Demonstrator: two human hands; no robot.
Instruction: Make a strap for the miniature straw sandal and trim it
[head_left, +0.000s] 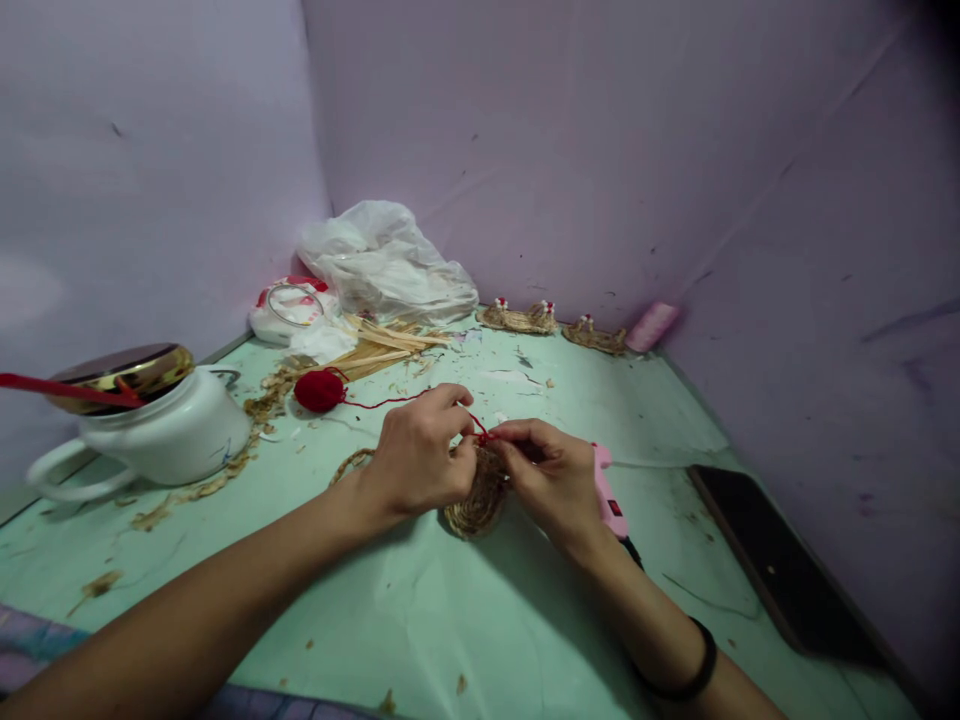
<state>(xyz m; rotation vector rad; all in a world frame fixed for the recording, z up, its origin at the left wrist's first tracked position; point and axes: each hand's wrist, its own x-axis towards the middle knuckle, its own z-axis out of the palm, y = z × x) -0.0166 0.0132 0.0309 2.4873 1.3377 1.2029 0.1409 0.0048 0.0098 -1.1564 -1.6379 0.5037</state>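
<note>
From where I stand, the left arm comes up from seven o'clock, its wrist bent a little and the back of the left hand (424,450) turned upward. Its fingers are half curled, the thumb pressed against the left side of a woven straw oval (474,505); the far fingertips are hidden from me. The right arm reaches in from five o'clock, a black band (701,665) round the wrist. The right hand (559,475) has thumb and forefinger closed in a pinch on red yarn (382,402) at the oval's top edge. The oval sits between the two hands, over the middle of the green bench (420,640).

Taking the oval as the clock's centre, the yarn runs behind the left hand to a red ball (319,391) at ten o'clock. A pink tool (612,500) lies at three, just beyond the right hand, and a dark phone (780,570) between three and four.
</note>
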